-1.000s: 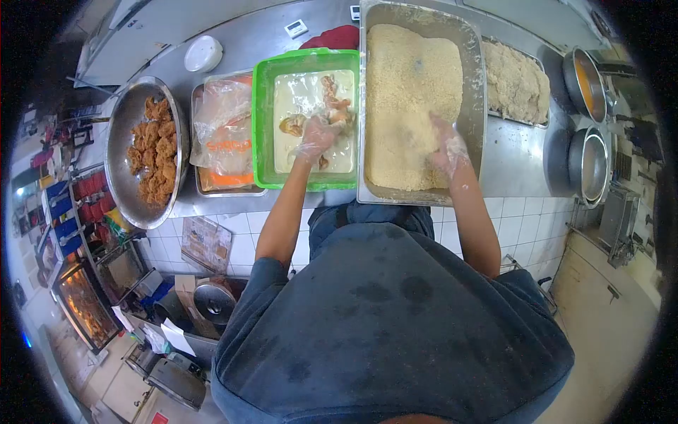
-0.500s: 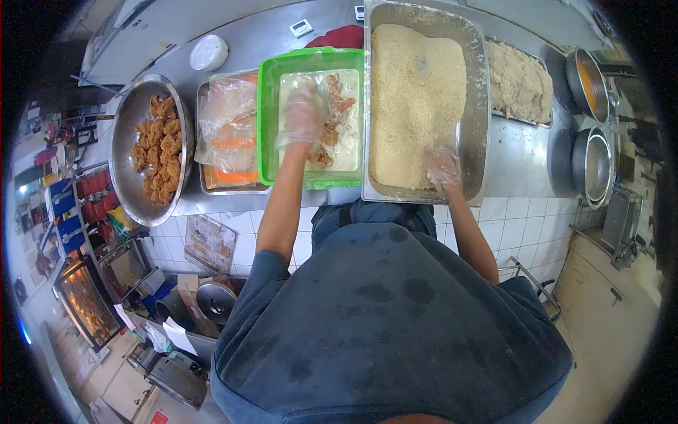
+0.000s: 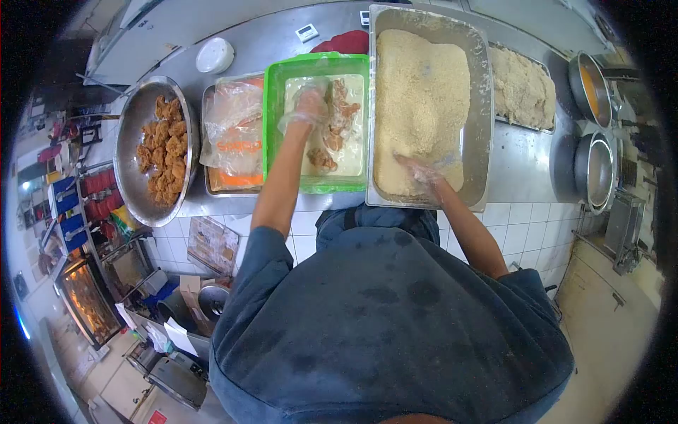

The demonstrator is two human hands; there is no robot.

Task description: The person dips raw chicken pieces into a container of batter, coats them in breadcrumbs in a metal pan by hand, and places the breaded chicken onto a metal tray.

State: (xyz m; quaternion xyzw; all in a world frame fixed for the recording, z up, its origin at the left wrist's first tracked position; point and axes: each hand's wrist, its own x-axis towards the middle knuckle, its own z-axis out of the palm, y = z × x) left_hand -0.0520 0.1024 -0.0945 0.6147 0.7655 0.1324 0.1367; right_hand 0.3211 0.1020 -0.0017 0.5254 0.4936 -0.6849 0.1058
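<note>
My left hand [image 3: 311,107], in a clear plastic glove, reaches into the pale batter [image 3: 339,162] of a green tub [image 3: 269,127]. Its fingers are partly sunk and blurred, so I cannot tell what they hold. Pieces of battered chicken [image 3: 322,159] lie just right of it. My right hand [image 3: 421,174], gloved and dusted, rests at the near end of the breading flour [image 3: 420,92] in a deep steel pan [image 3: 482,141]. Its fingers stretch leftward, open, with nothing visible in them.
Left of the tub are a steel tray [image 3: 210,180] with plastic-bagged orange items and a steel bowl [image 3: 127,145] of fried chicken [image 3: 166,152]. A tray of pale crumbly coating [image 3: 522,88] and metal bowls [image 3: 599,169] stand at right. Behind are a white tub [image 3: 214,56] and timer [image 3: 307,32].
My right hand has shifted left across the flour, its fingers now extended. My left hand stays in the batter, and the chicken beside it has shifted. The whole view has moved slightly.
</note>
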